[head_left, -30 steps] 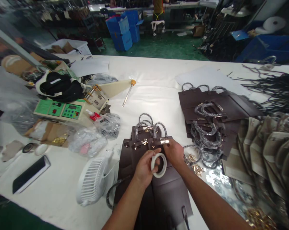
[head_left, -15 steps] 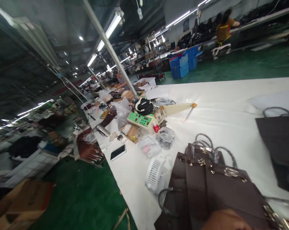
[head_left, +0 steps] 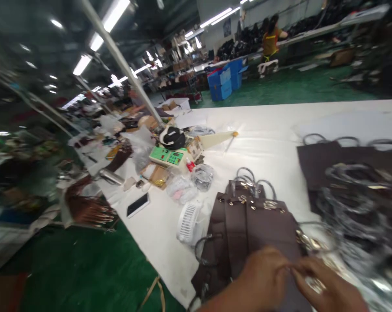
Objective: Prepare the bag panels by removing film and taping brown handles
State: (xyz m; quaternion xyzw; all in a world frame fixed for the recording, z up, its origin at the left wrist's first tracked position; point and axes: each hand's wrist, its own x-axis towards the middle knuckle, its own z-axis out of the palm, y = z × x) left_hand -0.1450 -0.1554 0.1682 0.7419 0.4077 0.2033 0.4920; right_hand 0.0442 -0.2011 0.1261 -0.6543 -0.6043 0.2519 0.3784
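Work position: a group of overlapping dark brown handbags point(head_left: 264, 229) lay on the white-covered table point(head_left: 264, 125), directly in front of the person. The left hand point(head_left: 267, 275) was over the lower half of the topmost bag, and the right hand point(head_left: 332, 286) was near that bag's right edge. The fingertips of both hands met or nearly met.

Grip state: the fingers of each hand were drawn in rather than spread. A small bright item point(head_left: 315, 284) showed at the right hand, but blur hid its type. Whether either hand was closed on anything could not be determined.

Completion status: metal clasps point(head_left: 270, 203) were in place on the upper fronts of the visible bags, and the carrying handles point(head_left: 266, 188) stood upright. Loose gold-coloured fittings point(head_left: 313, 242) lay just beside the group, so the hardware appeared only partly used. A second stack of brown bags point(head_left: 316, 164), with handles in what looked like clear film, lay to the right; its stage could not be judged.

Surroundings: a white fan point(head_left: 187, 221) stood just beside the left side of the group, limiting room there. A loop handle point(head_left: 204, 250) projected toward it. Beyond were clear plastic bags point(head_left: 181, 189), a smartphone point(head_left: 138, 204), a red bottle point(head_left: 190, 164) and a green-panelled machine point(head_left: 166, 155). The fittings restricted the right side.
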